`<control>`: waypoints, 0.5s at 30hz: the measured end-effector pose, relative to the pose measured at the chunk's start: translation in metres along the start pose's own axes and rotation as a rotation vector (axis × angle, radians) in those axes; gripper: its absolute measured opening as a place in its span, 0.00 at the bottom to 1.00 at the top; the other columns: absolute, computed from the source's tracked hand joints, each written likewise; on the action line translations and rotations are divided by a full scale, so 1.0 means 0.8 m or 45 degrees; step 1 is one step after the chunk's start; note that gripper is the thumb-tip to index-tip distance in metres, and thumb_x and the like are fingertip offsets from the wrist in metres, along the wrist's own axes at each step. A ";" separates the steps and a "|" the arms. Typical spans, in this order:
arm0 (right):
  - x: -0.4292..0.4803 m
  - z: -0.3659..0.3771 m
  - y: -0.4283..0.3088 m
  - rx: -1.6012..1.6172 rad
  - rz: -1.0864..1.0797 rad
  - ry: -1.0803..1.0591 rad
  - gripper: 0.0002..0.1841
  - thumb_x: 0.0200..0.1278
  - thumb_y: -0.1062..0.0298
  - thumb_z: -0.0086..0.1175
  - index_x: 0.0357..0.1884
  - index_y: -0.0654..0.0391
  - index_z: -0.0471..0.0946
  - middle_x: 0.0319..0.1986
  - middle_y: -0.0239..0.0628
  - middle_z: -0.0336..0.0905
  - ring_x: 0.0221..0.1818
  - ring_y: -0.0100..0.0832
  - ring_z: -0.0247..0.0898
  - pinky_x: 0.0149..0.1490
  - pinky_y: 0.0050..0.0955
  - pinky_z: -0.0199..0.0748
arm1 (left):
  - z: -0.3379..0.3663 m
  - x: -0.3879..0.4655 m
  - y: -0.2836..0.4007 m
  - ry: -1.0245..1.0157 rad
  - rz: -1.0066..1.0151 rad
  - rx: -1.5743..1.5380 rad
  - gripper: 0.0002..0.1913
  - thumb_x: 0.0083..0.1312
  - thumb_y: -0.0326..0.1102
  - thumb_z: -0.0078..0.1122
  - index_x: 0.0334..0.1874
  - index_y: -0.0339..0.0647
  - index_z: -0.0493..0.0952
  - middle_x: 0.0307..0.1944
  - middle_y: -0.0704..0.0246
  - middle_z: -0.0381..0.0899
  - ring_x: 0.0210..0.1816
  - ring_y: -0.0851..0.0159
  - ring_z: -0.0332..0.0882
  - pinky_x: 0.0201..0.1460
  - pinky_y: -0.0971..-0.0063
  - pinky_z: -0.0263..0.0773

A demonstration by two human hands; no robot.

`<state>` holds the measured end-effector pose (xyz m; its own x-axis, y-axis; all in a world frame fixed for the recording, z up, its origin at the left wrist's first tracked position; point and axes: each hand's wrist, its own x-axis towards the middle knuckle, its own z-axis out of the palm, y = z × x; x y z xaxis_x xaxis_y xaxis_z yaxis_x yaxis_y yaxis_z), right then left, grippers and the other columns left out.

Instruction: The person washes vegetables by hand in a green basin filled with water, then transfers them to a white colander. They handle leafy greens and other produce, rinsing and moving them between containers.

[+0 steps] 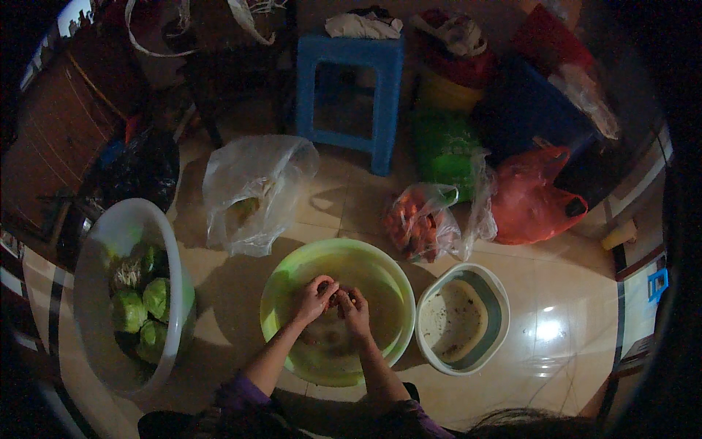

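Both hands are over a round green plastic basin (407, 307) standing on the tiled floor, with murky water inside. My left hand (317, 299) and my right hand (354, 311) meet near the basin's middle, their fingers closed on a small dark reddish piece of food (333, 300) between them; its exact kind is too dim to tell. Other reddish pieces seem to lie under the water near my left wrist. Just right of the basin stands a smaller white and grey plastic basin (496, 318), holding cloudy liquid with dark bits floating in it.
A large tub (175, 285) with green cabbages (129, 311) stands left. Beyond the basin lie a clear plastic bag (258, 192), a bag of orange-red vegetables (419, 222) and a red plastic bag (535, 203). Behind them is a blue plastic stool (388, 93) with cloth on it.
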<state>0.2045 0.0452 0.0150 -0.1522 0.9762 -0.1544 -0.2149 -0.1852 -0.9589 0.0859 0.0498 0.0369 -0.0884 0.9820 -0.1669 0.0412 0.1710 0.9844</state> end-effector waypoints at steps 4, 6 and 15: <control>0.001 0.014 0.005 0.007 -0.157 0.139 0.09 0.58 0.63 0.44 0.30 0.59 0.68 0.17 0.25 0.64 0.17 0.14 0.54 0.20 0.14 0.53 | -0.002 0.002 0.005 -0.107 -0.136 -0.210 0.11 0.59 0.39 0.48 0.35 0.38 0.72 0.20 0.75 0.69 0.18 0.78 0.64 0.20 0.82 0.62; 0.003 0.017 0.007 -0.095 -0.289 0.282 0.10 0.58 0.62 0.43 0.28 0.59 0.67 0.16 0.25 0.63 0.18 0.14 0.55 0.20 0.14 0.53 | 0.008 0.002 0.006 -0.041 0.239 0.007 0.11 0.60 0.37 0.47 0.36 0.38 0.72 0.20 0.73 0.70 0.21 0.76 0.67 0.25 0.80 0.64; 0.019 -0.012 -0.012 0.665 0.799 0.070 0.09 0.58 0.62 0.38 0.30 0.56 0.67 0.19 0.30 0.66 0.16 0.25 0.59 0.19 0.25 0.56 | 0.018 -0.006 0.008 -0.165 0.815 0.579 0.08 0.58 0.29 0.46 0.39 0.38 0.71 0.30 0.66 0.72 0.33 0.64 0.71 0.36 0.75 0.66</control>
<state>0.2132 0.0629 0.0196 -0.3489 0.6751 -0.6500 -0.5295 -0.7143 -0.4576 0.1012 0.0473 0.0430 0.2053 0.8972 0.3911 0.4498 -0.4414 0.7764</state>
